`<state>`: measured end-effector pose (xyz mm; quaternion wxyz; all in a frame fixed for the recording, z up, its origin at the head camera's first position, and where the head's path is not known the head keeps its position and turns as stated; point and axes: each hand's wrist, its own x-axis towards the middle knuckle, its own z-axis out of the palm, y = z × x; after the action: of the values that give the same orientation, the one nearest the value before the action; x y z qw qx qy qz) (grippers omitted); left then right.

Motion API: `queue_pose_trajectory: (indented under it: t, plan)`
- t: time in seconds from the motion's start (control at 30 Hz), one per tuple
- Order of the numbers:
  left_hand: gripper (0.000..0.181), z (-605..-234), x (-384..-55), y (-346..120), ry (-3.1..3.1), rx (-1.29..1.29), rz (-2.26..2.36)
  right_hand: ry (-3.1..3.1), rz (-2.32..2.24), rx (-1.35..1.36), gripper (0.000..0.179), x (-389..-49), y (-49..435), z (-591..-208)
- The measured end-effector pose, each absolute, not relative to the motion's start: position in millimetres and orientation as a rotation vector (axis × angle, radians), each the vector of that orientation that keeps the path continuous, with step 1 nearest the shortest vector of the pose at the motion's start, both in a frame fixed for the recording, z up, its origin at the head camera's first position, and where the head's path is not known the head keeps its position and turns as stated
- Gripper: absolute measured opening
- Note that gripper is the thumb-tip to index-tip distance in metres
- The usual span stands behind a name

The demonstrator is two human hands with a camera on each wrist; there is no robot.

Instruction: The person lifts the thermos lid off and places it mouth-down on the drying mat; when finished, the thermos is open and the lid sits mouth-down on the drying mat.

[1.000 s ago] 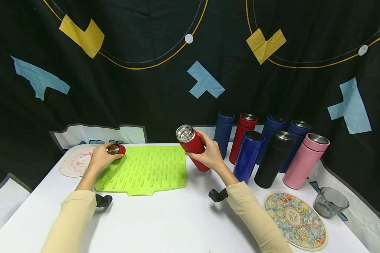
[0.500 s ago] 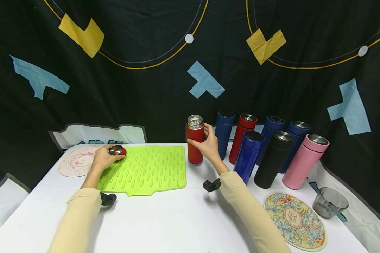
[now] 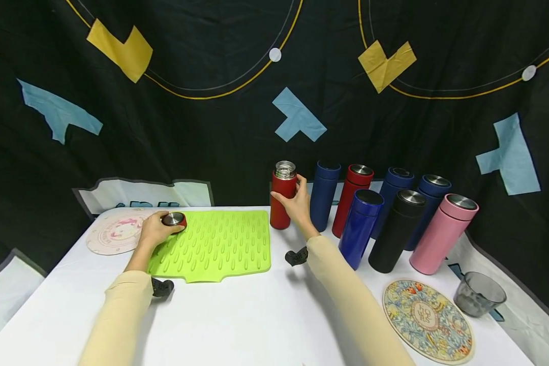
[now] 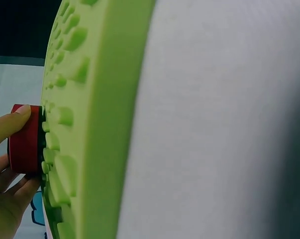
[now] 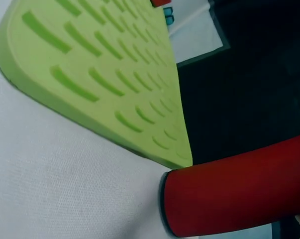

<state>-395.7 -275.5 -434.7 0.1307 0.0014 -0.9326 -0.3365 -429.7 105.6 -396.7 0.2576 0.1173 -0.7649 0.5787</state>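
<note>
white table (image 3: pixel 233 325) cropped; right grip (image 3: pixel 299 202) partly hides red bottle (image 3: pixel 281 185)

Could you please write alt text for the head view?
A person's left hand holds a red lid on a green mat, while the right hand grips an open red bottle; seven closed bottles stand to the right.

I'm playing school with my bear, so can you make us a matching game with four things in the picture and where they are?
1. red lid
2. uncapped red bottle
3. pink bottle
4. see-through cup

A. farthest right of all the bottles
B. in the right hand
C. beside the round flowery mat
D. in the left hand, at the green mat

Pairs: 1-D, 2-B, 3-A, 4-C
</note>
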Motion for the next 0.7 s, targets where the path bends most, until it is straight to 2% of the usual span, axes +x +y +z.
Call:
queue_pose_trajectory:
  t: [0.7]
  plan:
    - [0.075,-420.0,-380.4,-283.6,-2.731,-0.057,-0.973,-2.271,1.506,0.217,0.077,-428.1,106.7,-391.8]
